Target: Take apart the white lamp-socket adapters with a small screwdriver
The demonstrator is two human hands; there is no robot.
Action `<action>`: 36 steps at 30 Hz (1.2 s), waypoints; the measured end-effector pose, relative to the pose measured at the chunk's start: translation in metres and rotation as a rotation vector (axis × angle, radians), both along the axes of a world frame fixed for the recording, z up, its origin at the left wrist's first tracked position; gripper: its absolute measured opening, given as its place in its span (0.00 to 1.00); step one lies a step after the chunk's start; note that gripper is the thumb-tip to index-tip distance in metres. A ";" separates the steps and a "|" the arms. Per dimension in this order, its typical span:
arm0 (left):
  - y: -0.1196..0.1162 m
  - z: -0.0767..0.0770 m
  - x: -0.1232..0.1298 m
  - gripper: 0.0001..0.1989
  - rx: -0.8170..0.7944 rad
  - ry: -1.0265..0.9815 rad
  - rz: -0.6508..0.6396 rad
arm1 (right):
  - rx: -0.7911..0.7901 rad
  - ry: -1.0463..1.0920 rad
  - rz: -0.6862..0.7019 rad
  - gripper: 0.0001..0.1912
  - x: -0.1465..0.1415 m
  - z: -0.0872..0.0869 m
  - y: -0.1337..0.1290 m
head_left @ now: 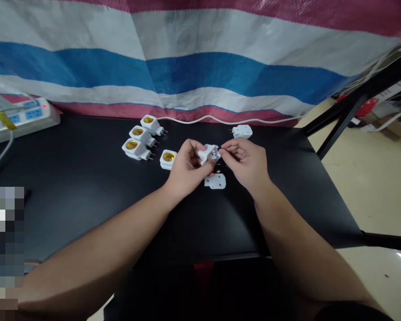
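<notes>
Near the middle of the black table, my left hand (pixel 190 168) grips a white plastic housing (pixel 208 154), its open hollow side facing up and to the right. My right hand (pixel 245 161) is at the housing's right edge, thumb and forefinger pinched together; whatever lies between the fingertips is too small to name. Below the housing a flat white cover with small holes (pixel 215 181) lies on the table. Small brass-coloured parts (pixel 218 171) sit between the cover and the hands. A white lamp socket (pixel 168 158) stands just left of my left hand, partly hidden by it.
Three white plug-in sockets (pixel 138 133) with gold interiors stand at the back left. Another white plug piece (pixel 242 131) lies behind my right hand. A power strip (pixel 23 117) is at the far left. Striped sheeting (pixel 194 71) hangs behind the black table (pixel 87 191), with a white cable along its base.
</notes>
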State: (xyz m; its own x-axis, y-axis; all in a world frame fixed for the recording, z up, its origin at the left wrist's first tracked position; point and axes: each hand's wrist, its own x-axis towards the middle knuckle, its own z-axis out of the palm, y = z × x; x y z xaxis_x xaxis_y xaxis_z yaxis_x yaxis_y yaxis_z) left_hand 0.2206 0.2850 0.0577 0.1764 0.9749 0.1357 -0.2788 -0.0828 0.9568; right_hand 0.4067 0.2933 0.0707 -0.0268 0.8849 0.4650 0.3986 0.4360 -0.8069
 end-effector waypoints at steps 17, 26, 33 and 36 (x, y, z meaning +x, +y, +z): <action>0.001 -0.001 0.000 0.25 0.007 0.010 -0.018 | 0.139 -0.116 0.054 0.03 -0.002 0.008 -0.004; 0.001 -0.002 0.001 0.25 -0.007 0.021 -0.006 | 0.089 -0.067 0.080 0.05 -0.001 -0.002 -0.001; 0.001 -0.001 0.000 0.25 -0.006 0.013 -0.010 | 0.175 -0.162 0.059 0.05 -0.001 0.003 -0.004; 0.001 -0.001 0.000 0.25 0.000 0.018 -0.018 | 0.180 -0.165 0.052 0.04 0.000 0.004 -0.004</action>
State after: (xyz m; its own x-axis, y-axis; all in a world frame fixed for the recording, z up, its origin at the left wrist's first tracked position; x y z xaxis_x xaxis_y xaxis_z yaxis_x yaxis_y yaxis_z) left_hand 0.2207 0.2858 0.0567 0.1961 0.9716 0.1327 -0.2632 -0.0782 0.9616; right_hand 0.4068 0.2894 0.0750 -0.1586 0.7835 0.6008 0.4917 0.5903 -0.6401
